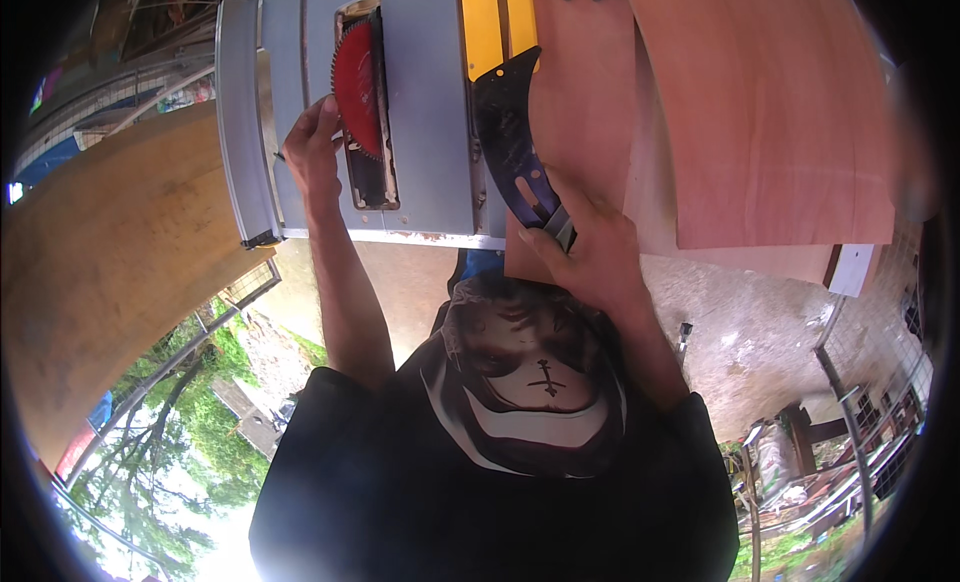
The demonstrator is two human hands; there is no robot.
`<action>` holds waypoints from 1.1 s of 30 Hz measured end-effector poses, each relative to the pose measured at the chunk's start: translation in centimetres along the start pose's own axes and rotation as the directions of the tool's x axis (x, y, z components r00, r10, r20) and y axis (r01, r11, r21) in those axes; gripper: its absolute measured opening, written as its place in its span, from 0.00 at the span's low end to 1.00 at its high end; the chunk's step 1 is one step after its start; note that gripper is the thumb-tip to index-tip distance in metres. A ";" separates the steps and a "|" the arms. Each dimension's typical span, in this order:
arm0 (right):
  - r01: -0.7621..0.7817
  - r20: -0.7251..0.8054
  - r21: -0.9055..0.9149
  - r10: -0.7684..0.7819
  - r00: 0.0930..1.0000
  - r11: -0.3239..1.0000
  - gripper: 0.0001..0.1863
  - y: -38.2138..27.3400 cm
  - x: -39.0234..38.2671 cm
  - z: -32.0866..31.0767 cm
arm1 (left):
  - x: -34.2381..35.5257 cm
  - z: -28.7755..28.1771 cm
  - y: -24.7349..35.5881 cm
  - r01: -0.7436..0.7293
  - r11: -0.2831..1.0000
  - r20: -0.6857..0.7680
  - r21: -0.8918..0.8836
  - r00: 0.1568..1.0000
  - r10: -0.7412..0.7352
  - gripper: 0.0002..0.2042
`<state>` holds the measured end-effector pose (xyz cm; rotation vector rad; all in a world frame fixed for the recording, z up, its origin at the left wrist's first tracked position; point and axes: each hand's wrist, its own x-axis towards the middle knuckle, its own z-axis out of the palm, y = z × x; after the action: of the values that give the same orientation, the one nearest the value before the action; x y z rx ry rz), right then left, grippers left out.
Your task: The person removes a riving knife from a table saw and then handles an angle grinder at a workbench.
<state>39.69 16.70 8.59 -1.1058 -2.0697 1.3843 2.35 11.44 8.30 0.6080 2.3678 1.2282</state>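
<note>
A small woodworking workshop, partly open to the outdoors: a grey saw tabletop (pixel 432 132) with a red toothed circular blade (pixel 354 92) rising through its slot, and broad reddish wood sheets (pixel 775 112) alongside. Beyond a metal post (pixel 848 412) and leafy greenery (pixel 165 472) (bright daylight there), the dim upper-left edge holds what may be scrap timber (pixel 165 27).

Black T-shirt (pixel 480 527), short sleeves (pixel 325 407); big brownish-grey and off-white print (pixel 500 332) on its front, dark blotches, small black cross-like mark (pixel 546 379), pale curved band (pixel 530 423); forearms (pixel 350 317), left hand (pixel 313 152), right hand (pixel 597 247) bare.
</note>
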 end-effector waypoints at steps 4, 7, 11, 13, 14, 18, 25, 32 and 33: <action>-0.048 0.040 0.021 0.048 0.998 0.999 0.37 0.1 0.0 -0.3 | 0.4 -0.1 -0.2 0.008 1.000 -0.005 0.030 1.000 -0.008 0.26; -0.021 0.024 0.026 0.021 0.999 0.999 0.37 0.4 -0.1 -0.3 | 0.4 -0.1 -0.1 0.009 0.999 -0.016 0.032 1.000 -0.008 0.25; 0.003 0.014 0.014 -0.004 1.000 1.000 0.36 0.7 0.0 -0.2 | 0.6 -0.1 -0.2 0.021 0.999 -0.018 0.028 1.000 -0.020 0.25; -0.007 0.029 0.005 0.007 1.000 1.000 0.36 0.7 0.0 -0.3 | 0.7 -0.2 -0.3 0.027 0.999 -0.010 0.028 1.000 -0.027 0.26; -0.019 0.039 0.003 0.018 0.999 1.000 0.37 0.6 0.1 -0.4 | 0.7 -0.2 -0.4 0.027 0.999 -0.009 0.031 1.000 -0.027 0.26; 0.018 0.013 0.002 -0.018 1.000 1.000 0.36 0.7 0.0 -0.4 | 0.9 -0.4 -0.6 0.026 0.999 -0.013 0.046 1.000 -0.025 0.26; -0.004 0.029 0.001 0.004 1.000 1.000 0.36 0.6 0.1 -0.4 | 0.8 -0.2 -0.2 0.034 0.997 -0.021 0.063 0.999 -0.032 0.26; -0.032 0.039 -0.022 0.033 0.999 0.999 0.37 0.7 0.0 -0.3 | 0.7 -0.3 0.0 0.032 0.998 -0.016 0.060 0.999 -0.031 0.26; -0.032 0.040 -0.029 0.034 0.999 0.999 0.37 0.7 0.0 -0.3 | 0.7 -0.2 0.0 0.033 0.998 -0.015 0.057 0.999 -0.032 0.26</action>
<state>40.18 17.04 8.09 -1.1374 -2.1149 1.4078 1.65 11.66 8.34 0.5783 2.4220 1.1584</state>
